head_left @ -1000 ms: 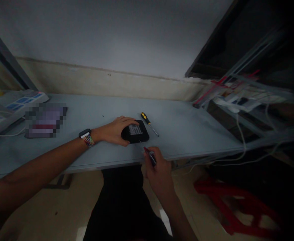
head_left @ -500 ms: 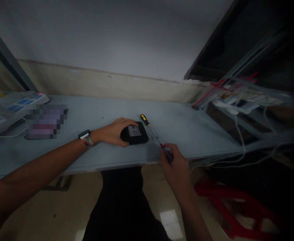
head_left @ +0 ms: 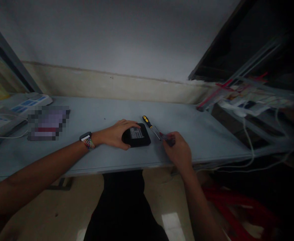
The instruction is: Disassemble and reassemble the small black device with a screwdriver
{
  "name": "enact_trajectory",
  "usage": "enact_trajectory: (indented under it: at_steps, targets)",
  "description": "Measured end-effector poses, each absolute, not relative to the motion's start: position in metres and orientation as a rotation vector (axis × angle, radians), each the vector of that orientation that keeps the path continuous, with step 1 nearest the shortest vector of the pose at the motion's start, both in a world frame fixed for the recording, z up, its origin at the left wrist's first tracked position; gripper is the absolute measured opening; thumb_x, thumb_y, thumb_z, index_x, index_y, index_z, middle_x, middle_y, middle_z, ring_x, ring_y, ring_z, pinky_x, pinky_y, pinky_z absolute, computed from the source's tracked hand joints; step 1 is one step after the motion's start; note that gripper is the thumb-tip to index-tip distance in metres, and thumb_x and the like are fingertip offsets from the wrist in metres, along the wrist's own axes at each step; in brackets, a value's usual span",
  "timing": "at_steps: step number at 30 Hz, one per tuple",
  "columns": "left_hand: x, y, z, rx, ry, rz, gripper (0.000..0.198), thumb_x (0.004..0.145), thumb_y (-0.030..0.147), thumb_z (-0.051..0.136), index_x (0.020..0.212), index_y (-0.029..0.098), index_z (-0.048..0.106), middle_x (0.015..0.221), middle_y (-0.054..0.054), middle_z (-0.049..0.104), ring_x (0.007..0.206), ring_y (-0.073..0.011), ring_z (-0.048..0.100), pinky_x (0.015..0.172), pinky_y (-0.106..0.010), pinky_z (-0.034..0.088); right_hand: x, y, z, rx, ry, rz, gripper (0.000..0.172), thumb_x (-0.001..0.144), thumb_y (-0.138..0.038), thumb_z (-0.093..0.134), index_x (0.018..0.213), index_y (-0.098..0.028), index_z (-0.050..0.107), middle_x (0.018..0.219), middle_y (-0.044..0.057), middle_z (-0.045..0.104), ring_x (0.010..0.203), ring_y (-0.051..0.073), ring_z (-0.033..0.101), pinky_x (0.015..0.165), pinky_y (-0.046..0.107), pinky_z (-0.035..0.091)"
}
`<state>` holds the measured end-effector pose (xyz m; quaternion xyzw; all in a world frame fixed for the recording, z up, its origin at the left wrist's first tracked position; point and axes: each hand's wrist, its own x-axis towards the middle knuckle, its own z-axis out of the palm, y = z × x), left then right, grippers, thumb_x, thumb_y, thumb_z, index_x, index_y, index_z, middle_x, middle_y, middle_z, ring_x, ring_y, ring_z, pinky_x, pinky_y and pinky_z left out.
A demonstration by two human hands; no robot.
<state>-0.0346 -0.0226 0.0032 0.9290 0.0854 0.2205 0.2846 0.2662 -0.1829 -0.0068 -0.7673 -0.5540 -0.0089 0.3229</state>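
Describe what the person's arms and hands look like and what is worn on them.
Both forearms are bare, with no sleeves in view and no gloves on the hands. The left hand has a dark watch at the wrist, with a multicoloured woven band right beside it. The right hand and its wrist carry nothing; no rings can be made out in the dim light.

1. You can see a pale label [head_left: 136, 133] on top of the black box [head_left: 137, 135], but its print is too small and dim to read.
2. The pale board [head_left: 23, 103] at the far left of the table [head_left: 106, 154] carries blue patches; no letters can be made out on them.
3. The flat thing [head_left: 48, 123] beside it is blurred out, so nothing reads there.
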Motion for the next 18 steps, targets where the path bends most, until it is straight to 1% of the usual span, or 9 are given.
enact_trajectory:
  at_steps: [2,5,8,10,12,15,17,18]
  targets:
    - [-0.034,-0.023,0.004,2.492,0.227,0.587,0.093,0.073,0.036,0.086,0.159,0.027,0.050,0.162,-0.017,0.057,0.147,-0.0421,0.055,0.125,-0.068,0.037,0.267,-0.179,-0.005,-1.861,-1.531,-0.050,0.025,0.088,-0.031,0.069,0.111,-0.023,0.064,0.110,0.015,0.076,0.104,0.035,0.072,0.094,0.054,0.059]
    - [-0.034,-0.024,0.005,2.496,0.227,0.585,0.095,0.073,0.034,0.086,0.160,0.026,0.048,0.162,-0.018,0.057,0.147,-0.0419,0.055,0.125,-0.068,0.038,0.262,-0.172,0.004,-1.583,-1.767,-0.056,0.035,0.092,-0.029,0.070,0.125,-0.023,0.065,0.129,0.017,0.072,0.127,0.037,0.067,0.110,0.063,0.056]
    - [-0.033,-0.025,0.005,2.483,0.228,0.601,0.097,0.073,0.034,0.086,0.162,0.026,0.046,0.160,-0.017,0.059,0.145,-0.0409,0.057,0.125,-0.066,0.040,0.251,-0.159,0.018,-1.360,-2.055,0.124,0.056,0.092,-0.035,0.080,0.143,-0.027,0.059,0.154,0.018,0.062,0.147,0.037,0.058,0.123,0.065,0.050]
    - [-0.033,-0.025,0.005,2.474,0.242,0.613,0.099,0.072,0.034,0.087,0.162,0.026,0.045,0.158,-0.016,0.060,0.143,-0.0405,0.058,0.124,-0.066,0.041,0.243,-0.147,0.028,-1.299,-2.193,0.243,0.065,0.091,-0.036,0.084,0.149,-0.028,0.056,0.162,0.017,0.057,0.154,0.035,0.054,0.128,0.063,0.047]
    - [-0.034,-0.025,0.004,2.469,0.256,0.614,0.102,0.070,0.034,0.087,0.162,0.026,0.045,0.156,-0.017,0.060,0.143,-0.0412,0.058,0.125,-0.067,0.041,0.238,-0.135,0.037,-1.278,-2.289,0.345,0.068,0.087,-0.034,0.088,0.147,-0.029,0.056,0.156,0.014,0.063,0.150,0.034,0.059,0.126,0.060,0.049]
    - [-0.034,-0.025,0.004,2.459,0.263,0.605,0.104,0.069,0.033,0.087,0.162,0.024,0.044,0.156,-0.018,0.059,0.145,-0.0430,0.056,0.126,-0.068,0.041,0.235,-0.121,0.049,-1.321,-2.391,0.444,0.063,0.081,-0.034,0.092,0.135,-0.027,0.059,0.143,0.013,0.072,0.133,0.034,0.070,0.117,0.056,0.057]
    - [-0.034,-0.026,0.004,2.450,0.255,0.606,0.104,0.068,0.032,0.087,0.162,0.024,0.043,0.157,-0.018,0.058,0.146,-0.0435,0.054,0.126,-0.068,0.040,0.235,-0.115,0.055,-1.351,-2.447,0.426,0.059,0.080,-0.035,0.092,0.128,-0.025,0.060,0.139,0.013,0.073,0.127,0.035,0.072,0.112,0.055,0.058]
    - [-0.034,-0.026,0.005,2.444,0.247,0.610,0.103,0.068,0.032,0.086,0.162,0.025,0.043,0.157,-0.018,0.057,0.147,-0.0435,0.053,0.127,-0.068,0.040,0.236,-0.114,0.058,-1.366,-2.463,0.399,0.054,0.082,-0.035,0.090,0.126,-0.024,0.060,0.136,0.013,0.074,0.125,0.035,0.073,0.111,0.055,0.058]
